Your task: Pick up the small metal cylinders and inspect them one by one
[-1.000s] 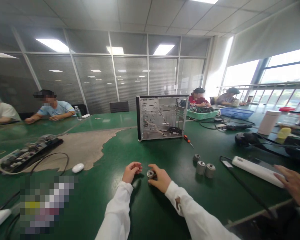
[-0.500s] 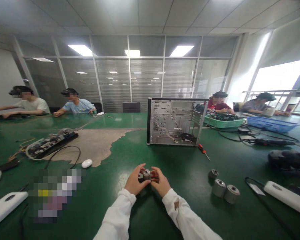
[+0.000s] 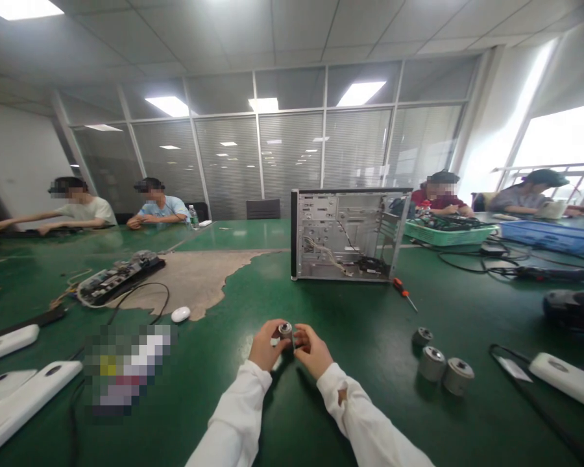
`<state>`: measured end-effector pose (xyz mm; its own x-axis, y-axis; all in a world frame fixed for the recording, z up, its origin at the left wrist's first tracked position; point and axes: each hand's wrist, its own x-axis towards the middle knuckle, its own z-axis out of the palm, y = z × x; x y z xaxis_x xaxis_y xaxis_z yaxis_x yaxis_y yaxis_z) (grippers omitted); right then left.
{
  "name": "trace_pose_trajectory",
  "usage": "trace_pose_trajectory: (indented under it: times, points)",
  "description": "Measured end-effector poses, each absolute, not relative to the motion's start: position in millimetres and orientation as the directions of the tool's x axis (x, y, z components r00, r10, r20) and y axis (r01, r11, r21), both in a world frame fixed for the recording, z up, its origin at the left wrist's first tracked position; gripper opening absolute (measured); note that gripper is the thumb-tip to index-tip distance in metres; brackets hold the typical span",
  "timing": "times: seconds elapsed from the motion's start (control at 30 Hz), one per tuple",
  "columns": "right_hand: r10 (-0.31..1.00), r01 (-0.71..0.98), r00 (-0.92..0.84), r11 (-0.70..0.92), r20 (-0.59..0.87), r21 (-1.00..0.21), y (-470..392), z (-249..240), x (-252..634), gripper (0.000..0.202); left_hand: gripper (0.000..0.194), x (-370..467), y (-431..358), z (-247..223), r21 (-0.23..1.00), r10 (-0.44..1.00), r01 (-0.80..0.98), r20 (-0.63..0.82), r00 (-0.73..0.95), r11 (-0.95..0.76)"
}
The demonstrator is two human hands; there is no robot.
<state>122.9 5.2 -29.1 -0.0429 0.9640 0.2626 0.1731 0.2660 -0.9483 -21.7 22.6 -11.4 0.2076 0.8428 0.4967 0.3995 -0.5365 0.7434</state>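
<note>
Between my hands a small grey metal motor (image 3: 285,329), a cylinder with a dark hub on top, is held upright just above the green table. My left hand (image 3: 267,345) closes its fingers and thumb around the motor. From the right, my right hand (image 3: 313,350) pinches a thin grey metal piece (image 3: 293,341) close against the motor's side; its exact kind does not show. Off to the right stand three similar motors, a smaller motor (image 3: 422,336), a middle motor (image 3: 432,364) and a front motor (image 3: 458,376).
An open computer case (image 3: 345,235) stands ahead, with an orange-handled screwdriver (image 3: 405,293) beside it. A circuit board assembly (image 3: 121,277) and white mouse (image 3: 180,314) lie left. Green (image 3: 448,235) and blue baskets (image 3: 549,236) and cables sit right. Several co-workers sit across the table.
My view has turned slightly left. My left hand still has the motor, and my right fingers have closed together at its side, with the thin piece showing there.
</note>
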Motion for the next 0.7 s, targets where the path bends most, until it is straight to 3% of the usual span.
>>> trace_pose_trajectory:
  times: [0.27,0.5,0.7]
  points:
    - [0.942,0.235,-0.030,0.332,0.335,-0.913,-2.4,-25.3,119.7,0.046,0.039,-18.5,22.2,-7.8,0.947,0.947,0.045,0.319,-0.036,-0.317]
    - [0.910,0.183,0.106,0.378,0.401,-0.907,-2.5,-22.2,110.7,0.032,0.045,-2.1,16.8,-6.2,0.955,0.995,-0.279,0.095,-0.027,-0.099]
    - [0.906,0.276,0.101,0.372,0.411,-0.886,-6.4,-13.8,117.6,0.026,0.043,4.1,17.7,-13.3,0.938,0.999,-0.347,-0.032,-0.037,0.017]
